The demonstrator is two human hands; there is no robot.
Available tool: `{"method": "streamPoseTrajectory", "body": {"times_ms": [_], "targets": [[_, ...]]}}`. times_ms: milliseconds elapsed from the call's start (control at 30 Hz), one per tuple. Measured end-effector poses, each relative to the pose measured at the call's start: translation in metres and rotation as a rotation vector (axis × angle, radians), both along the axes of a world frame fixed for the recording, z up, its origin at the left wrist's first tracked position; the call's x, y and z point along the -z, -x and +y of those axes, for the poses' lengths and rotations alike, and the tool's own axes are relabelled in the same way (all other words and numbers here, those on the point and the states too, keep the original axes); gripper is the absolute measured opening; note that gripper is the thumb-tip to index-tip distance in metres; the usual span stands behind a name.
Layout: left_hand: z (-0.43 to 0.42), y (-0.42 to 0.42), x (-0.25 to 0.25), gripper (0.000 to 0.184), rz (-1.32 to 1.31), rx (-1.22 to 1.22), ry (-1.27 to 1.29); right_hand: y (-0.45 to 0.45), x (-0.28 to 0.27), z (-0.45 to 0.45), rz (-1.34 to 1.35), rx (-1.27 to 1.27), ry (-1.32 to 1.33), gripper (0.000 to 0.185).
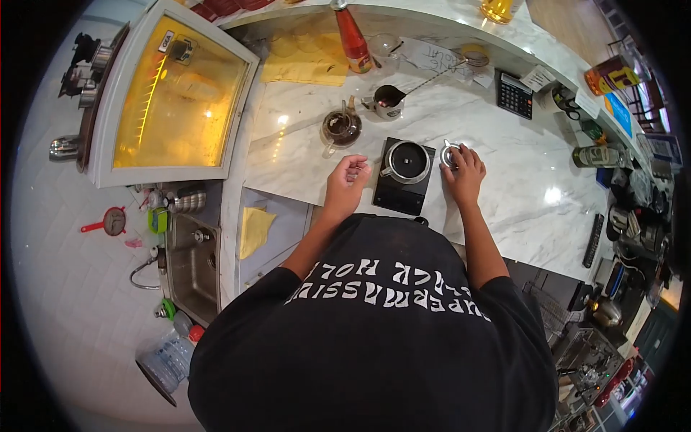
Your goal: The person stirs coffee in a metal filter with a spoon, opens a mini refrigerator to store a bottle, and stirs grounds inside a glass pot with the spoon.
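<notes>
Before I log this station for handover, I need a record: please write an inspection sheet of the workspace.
Surface: white marbled countertop.
Job's things: round silver-rimmed vessel, dark inside, on a flat black rectangular scale.
Clutter: round glass pot, silver metal pitcher, tall red bottle, black calculator.
Hands: left hand beside the scale, apparently empty; right hand on a small round silver object, grip unclear.
Cables: nothing seen on the countertop.
Surroundings: yellow-lit glass-fronted cabinet and rectangular steel sink, both left.

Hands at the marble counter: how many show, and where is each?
2: the left hand left of the black scale; the right hand right of it, touching a small round metal item. No other hands are visible.
</notes>
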State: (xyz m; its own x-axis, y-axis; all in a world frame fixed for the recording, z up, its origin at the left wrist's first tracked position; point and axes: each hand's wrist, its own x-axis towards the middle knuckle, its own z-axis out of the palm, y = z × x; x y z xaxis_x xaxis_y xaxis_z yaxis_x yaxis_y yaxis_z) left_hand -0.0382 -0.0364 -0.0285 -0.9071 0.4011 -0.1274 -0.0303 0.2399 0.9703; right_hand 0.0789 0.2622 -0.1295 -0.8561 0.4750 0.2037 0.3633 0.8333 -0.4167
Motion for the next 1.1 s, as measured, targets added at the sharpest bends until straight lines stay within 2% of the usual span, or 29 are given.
{"method": "streamPoseTrajectory", "body": {"times_ms": [167, 267, 400, 500, 600, 667, 800, 1000, 1100], "targets": [[-0.002, 0.001, -0.007, 0.030, -0.016, -0.012, 0.001, 0.017, -0.013, 0.007, 0.058, 0.082, 0.201, 0.061], [-0.004, -0.001, -0.007, 0.030, -0.020, -0.015, -0.005, 0.063, -0.037, 0.015, 0.277, 0.061, 0.315, 0.063], [0.002, -0.003, -0.014, 0.030, -0.019, -0.003, -0.018, 0.141, -0.086, 0.009, 0.254, 0.031, 0.713, 0.067], [0.006, 0.000, -0.024, 0.029, -0.001, 0.021, 0.017, 0.184, -0.092, 0.009, 0.198, 0.059, 0.914, 0.058], [0.005, 0.000, -0.025, 0.030, 0.003, 0.006, 0.023, 0.204, -0.088, 0.009, 0.211, 0.014, 0.943, 0.046], [0.004, -0.001, -0.024, 0.032, -0.011, -0.025, 0.012, 0.200, -0.090, 0.005, 0.210, -0.038, 0.859, 0.041], [0.000, -0.004, -0.018, 0.032, -0.017, -0.016, 0.029, 0.171, -0.121, -0.002, 0.260, -0.187, 0.603, 0.039], [0.005, -0.008, -0.018, 0.033, 0.012, 0.028, 0.019, 0.119, -0.165, -0.005, 0.350, -0.173, 0.532, 0.040], [0.007, -0.009, -0.021, 0.033, 0.032, 0.051, 0.018, 0.098, -0.177, -0.007, 0.364, -0.104, 0.609, 0.041]]}}
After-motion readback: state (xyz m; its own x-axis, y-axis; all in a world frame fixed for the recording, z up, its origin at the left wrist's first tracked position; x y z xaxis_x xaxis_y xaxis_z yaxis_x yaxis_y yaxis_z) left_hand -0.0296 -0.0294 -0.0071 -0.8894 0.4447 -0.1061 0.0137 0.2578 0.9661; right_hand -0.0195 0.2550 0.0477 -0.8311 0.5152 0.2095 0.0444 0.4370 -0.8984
